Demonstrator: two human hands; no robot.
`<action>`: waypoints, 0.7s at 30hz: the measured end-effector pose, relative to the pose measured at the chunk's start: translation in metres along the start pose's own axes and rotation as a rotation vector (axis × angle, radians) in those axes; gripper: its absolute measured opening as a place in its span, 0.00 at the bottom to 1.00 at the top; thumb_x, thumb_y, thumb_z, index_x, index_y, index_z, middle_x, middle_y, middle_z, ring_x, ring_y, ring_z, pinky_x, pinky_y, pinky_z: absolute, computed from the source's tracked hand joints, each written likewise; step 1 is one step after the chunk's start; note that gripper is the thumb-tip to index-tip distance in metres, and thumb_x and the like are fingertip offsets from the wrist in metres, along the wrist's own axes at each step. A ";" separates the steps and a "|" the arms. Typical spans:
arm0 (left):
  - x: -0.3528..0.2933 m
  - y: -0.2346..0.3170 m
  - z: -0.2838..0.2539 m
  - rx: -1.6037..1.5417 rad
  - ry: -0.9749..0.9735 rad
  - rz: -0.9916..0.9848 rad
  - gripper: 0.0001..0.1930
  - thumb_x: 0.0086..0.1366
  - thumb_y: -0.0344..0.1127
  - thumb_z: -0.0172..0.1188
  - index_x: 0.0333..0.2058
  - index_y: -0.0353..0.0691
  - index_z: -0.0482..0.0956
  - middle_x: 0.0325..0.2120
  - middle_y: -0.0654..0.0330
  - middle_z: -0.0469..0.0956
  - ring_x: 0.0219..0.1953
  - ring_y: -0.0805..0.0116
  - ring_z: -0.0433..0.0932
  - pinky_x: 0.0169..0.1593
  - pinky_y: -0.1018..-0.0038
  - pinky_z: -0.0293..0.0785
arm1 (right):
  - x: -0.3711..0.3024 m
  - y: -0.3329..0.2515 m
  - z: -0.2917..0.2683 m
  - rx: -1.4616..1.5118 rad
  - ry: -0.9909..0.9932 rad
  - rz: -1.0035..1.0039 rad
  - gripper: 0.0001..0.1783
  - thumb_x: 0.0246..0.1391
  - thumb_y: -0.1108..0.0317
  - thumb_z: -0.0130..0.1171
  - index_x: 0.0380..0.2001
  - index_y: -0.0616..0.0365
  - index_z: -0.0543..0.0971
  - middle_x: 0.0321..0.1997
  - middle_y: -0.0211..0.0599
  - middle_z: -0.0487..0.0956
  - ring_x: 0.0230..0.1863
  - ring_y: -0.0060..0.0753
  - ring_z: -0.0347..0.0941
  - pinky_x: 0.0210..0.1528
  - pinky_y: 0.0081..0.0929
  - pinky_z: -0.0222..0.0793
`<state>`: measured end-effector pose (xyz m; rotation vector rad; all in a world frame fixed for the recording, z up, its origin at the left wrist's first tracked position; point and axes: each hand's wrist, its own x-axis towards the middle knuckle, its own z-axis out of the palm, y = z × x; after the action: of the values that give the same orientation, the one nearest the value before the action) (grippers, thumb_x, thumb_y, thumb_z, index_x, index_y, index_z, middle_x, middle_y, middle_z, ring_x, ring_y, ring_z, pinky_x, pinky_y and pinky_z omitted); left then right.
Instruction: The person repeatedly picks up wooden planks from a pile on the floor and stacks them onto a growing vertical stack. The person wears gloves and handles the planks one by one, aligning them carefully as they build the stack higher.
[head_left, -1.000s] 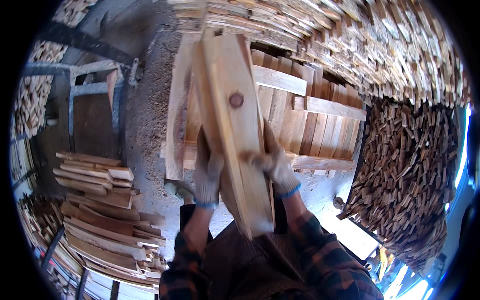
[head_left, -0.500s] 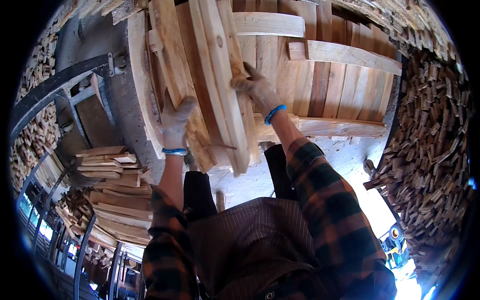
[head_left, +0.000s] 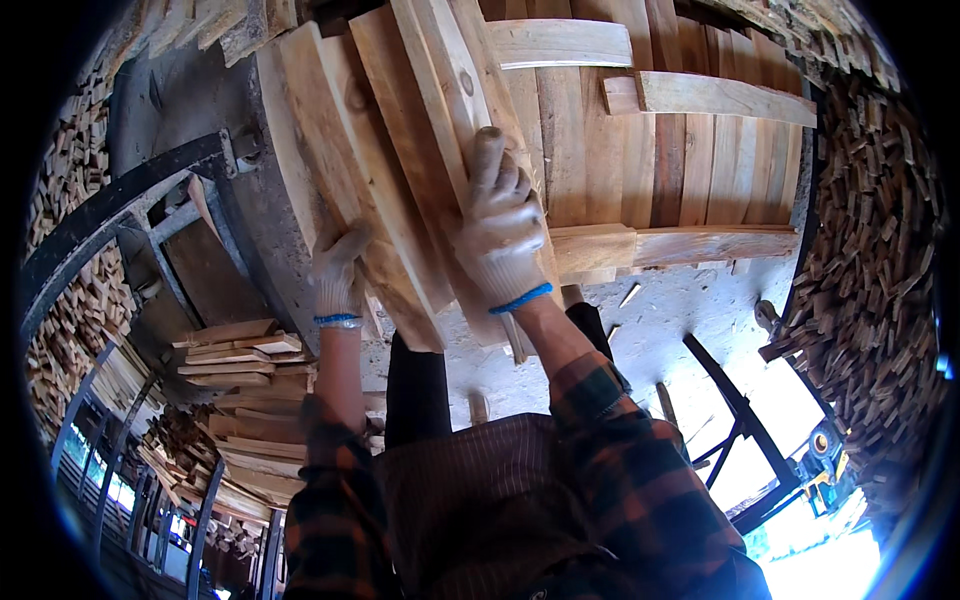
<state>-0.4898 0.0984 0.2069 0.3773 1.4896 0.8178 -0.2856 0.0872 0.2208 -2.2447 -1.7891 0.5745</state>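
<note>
My left hand (head_left: pixel 338 272), in a pale work glove with a blue cuff, is closed on the left edge of a long wooden board (head_left: pixel 365 185), the thumb lying over its face. My right hand (head_left: pixel 497 228), gloved the same way, lies over the near part of a narrower plank (head_left: pixel 462 75) with a knot in it, its fingers curled and partly hiding the wood. Another board (head_left: pixel 405 130) lies between them, slanting the same way. Beneath and to the right is a layer of planks (head_left: pixel 610 165) laid side by side, with short crosspieces (head_left: pixel 725 97) on top.
A dark metal frame (head_left: pixel 110 205) stands at left, above a stack of short boards (head_left: pixel 240 355). Piled wood sticks (head_left: pixel 870 220) fill the right side. A dark metal stand (head_left: pixel 742 420) is at lower right, near a blue and yellow machine (head_left: pixel 822 450). Wood scraps lie on the concrete floor (head_left: pixel 650 310).
My right hand has come from the planks' right edge toward me and left, now lying over them. My left hand has slid slightly nearer along its board. The view has shifted a little.
</note>
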 end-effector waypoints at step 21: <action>0.055 -0.080 0.005 -0.048 0.008 0.060 0.26 0.62 0.30 0.59 0.56 0.23 0.64 0.46 0.49 0.75 0.48 0.62 0.77 0.57 0.71 0.72 | 0.029 0.143 0.013 1.121 -0.269 0.419 0.48 0.47 0.45 0.68 0.64 0.61 0.61 0.53 0.43 0.76 0.53 0.31 0.71 0.55 0.24 0.65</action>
<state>-0.4714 0.0824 0.1125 0.3850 1.4692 0.9024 -0.1590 0.0803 0.1468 -1.6958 -0.6608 1.5277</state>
